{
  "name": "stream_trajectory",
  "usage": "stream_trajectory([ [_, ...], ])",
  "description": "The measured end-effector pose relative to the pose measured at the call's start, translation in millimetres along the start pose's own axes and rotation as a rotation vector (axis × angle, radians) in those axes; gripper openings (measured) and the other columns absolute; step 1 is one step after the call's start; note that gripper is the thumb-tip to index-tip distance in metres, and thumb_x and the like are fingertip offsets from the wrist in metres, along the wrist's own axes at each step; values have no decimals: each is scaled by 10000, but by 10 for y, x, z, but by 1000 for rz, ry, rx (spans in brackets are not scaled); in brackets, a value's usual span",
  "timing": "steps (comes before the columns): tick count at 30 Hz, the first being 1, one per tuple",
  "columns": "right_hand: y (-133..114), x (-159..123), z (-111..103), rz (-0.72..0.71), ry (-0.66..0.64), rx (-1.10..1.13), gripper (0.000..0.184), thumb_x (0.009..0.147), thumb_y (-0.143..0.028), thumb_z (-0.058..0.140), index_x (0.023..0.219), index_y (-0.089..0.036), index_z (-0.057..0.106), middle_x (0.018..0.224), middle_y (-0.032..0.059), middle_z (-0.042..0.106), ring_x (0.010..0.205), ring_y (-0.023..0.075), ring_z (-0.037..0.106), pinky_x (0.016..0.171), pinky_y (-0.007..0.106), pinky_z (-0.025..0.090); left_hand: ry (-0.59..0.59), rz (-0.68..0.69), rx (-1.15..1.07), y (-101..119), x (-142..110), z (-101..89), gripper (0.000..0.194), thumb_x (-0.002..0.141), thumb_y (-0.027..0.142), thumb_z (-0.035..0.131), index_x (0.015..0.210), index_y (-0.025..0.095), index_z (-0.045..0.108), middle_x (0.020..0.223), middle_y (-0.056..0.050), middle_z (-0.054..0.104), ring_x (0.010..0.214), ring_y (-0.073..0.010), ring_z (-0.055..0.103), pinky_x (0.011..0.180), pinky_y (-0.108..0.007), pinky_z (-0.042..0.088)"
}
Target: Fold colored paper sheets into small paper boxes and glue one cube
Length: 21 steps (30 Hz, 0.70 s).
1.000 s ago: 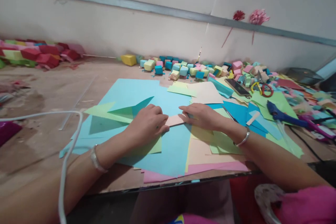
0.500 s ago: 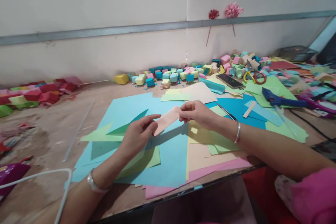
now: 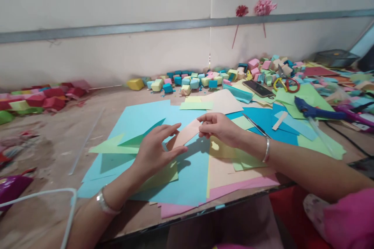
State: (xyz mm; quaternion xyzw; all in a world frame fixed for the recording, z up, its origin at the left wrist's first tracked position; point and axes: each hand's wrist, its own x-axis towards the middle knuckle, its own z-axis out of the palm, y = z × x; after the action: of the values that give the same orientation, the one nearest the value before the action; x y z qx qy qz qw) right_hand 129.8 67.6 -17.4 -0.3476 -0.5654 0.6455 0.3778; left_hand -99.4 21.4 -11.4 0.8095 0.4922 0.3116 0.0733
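Note:
A narrow pale pink paper strip [image 3: 187, 133] is held above the table between both hands. My right hand [image 3: 217, 127] pinches its far end with closed fingers. My left hand [image 3: 156, 149] holds the near end, thumb under and fingers curved over it. Below them lies a large light blue sheet [image 3: 187, 171] over green [image 3: 112, 146], peach and pink sheets. Both wrists wear a silver bangle.
A row of small coloured paper cubes [image 3: 189, 81] runs along the wall. To the right lie a phone [image 3: 257, 88], scissors [image 3: 284, 83], a blue glue gun [image 3: 315, 112] and paper scraps. Red and pink folded pieces [image 3: 43, 99] sit at left. A white cable [image 3: 43, 196] loops near the front edge.
The strip was pressed flat on the blue sheet under both hands; now both hands have lifted it off the table and hold it by its ends.

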Motion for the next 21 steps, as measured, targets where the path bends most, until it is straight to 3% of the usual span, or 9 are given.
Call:
stream_trajectory([
  [3, -8, -27, 28, -62, -31, -61, 279, 738, -210, 685, 1006, -133, 662, 694, 18, 673, 634, 108, 601, 600, 241, 465, -26, 1, 57, 9, -13, 3, 432, 824, 449, 661, 1161, 179, 668, 867, -54, 699, 825, -212, 634, 742, -329, 481],
  [6, -4, -47, 55, -100, -59, -99, 367, 726, -266, 733, 1064, -147, 652, 745, 9, 675, 685, 116, 613, 651, 261, 487, -102, -23, -23, 42, -21, 6, 385, 871, 408, 606, 1183, 187, 656, 787, -20, 679, 701, -164, 592, 661, -292, 461],
  [13, 6, -57, 95, -121, 14, -79, 360, 697, -221, 740, 1036, -154, 637, 818, 20, 697, 718, 129, 644, 717, 304, 527, -268, -196, -378, 90, -5, 9, 428, 863, 410, 611, 1234, 198, 636, 884, -41, 726, 712, -156, 627, 669, -289, 501],
  [18, 1, -46, 53, -118, 65, -74, 361, 739, -212, 697, 1084, -160, 602, 798, 26, 704, 683, 130, 649, 739, 333, 543, -246, -363, -647, 95, -20, 35, 591, 938, 432, 482, 1455, 168, 370, 1003, -116, 721, 835, -198, 682, 726, -330, 548],
  [21, -7, -72, 71, -106, 51, -99, 406, 760, -246, 699, 1134, -160, 566, 850, 42, 701, 716, 138, 655, 733, 328, 540, -226, -378, -713, 94, -36, 59, 625, 935, 387, 474, 1482, 156, 279, 1010, -123, 697, 840, -193, 682, 718, -323, 546],
])
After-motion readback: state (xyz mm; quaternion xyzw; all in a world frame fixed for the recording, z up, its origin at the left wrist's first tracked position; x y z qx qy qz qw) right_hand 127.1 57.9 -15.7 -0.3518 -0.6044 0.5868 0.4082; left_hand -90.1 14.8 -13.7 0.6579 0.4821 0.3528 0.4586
